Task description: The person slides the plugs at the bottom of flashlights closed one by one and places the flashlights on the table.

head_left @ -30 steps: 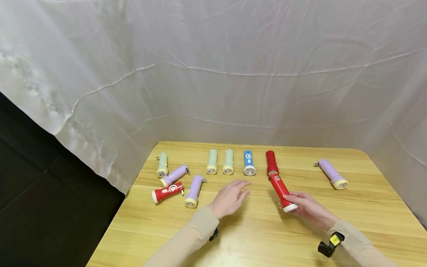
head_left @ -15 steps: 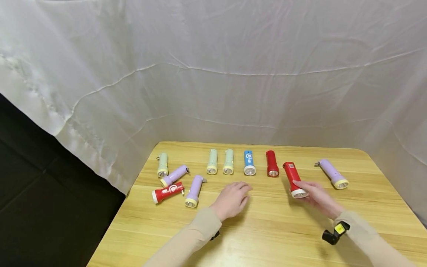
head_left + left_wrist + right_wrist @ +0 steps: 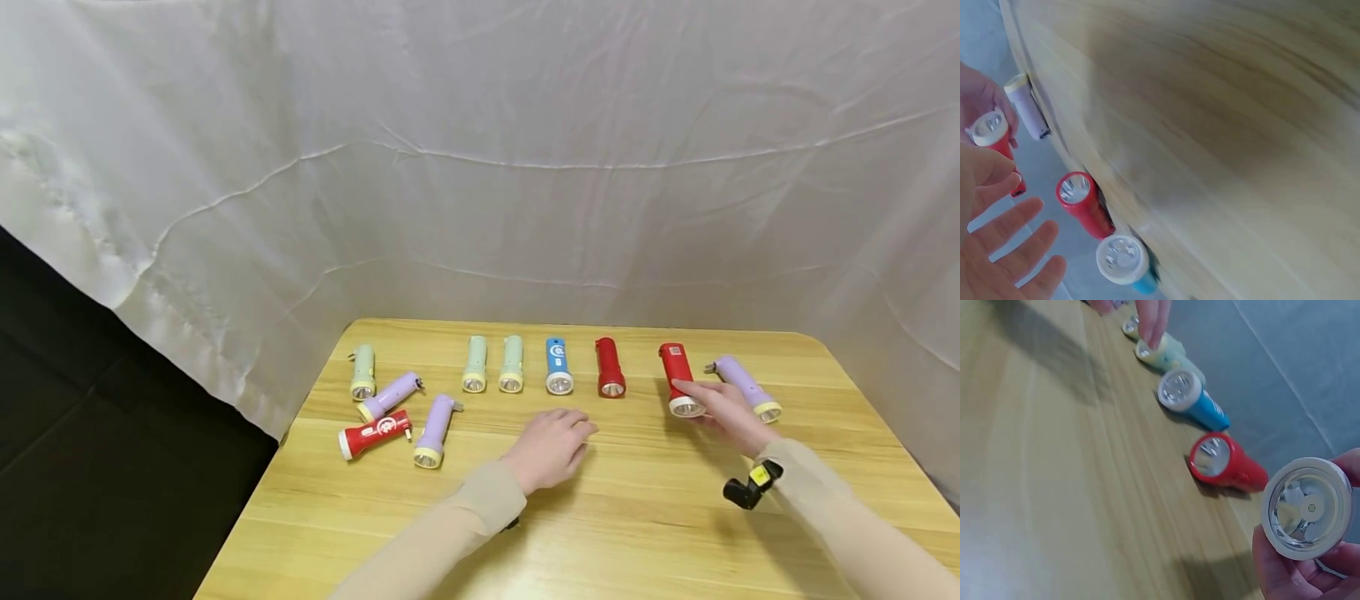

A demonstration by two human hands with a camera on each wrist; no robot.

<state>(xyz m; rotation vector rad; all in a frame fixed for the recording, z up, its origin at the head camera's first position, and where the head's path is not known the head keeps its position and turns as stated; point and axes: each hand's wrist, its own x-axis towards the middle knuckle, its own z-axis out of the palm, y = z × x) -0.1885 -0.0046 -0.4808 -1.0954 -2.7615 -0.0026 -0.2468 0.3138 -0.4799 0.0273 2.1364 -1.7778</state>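
My right hand (image 3: 731,414) grips a red flashlight with a white head (image 3: 677,372) near its lens end, just left of a purple flashlight (image 3: 744,387). In the right wrist view the white rim (image 3: 1308,467) of its lens faces the camera, with fingers and thumb around it. My left hand (image 3: 551,447) hovers over the middle of the table with relaxed fingers and holds nothing. Beyond it lie an all-red flashlight (image 3: 610,367), a blue flashlight (image 3: 558,365) and two pale green flashlights (image 3: 512,363), (image 3: 476,363) in a row, lenses toward me.
On the left of the wooden table (image 3: 337,517) lie a green flashlight (image 3: 363,372), two purple flashlights (image 3: 392,395), (image 3: 435,431) and a red flashlight with a white head (image 3: 375,432). A pale cloth (image 3: 525,217) hangs behind the table; black fabric (image 3: 112,467) is at left.
My right hand has carried the red flashlight away to the right and back, from in front of the all-red one to beside the purple one. My left hand has drifted slightly right.
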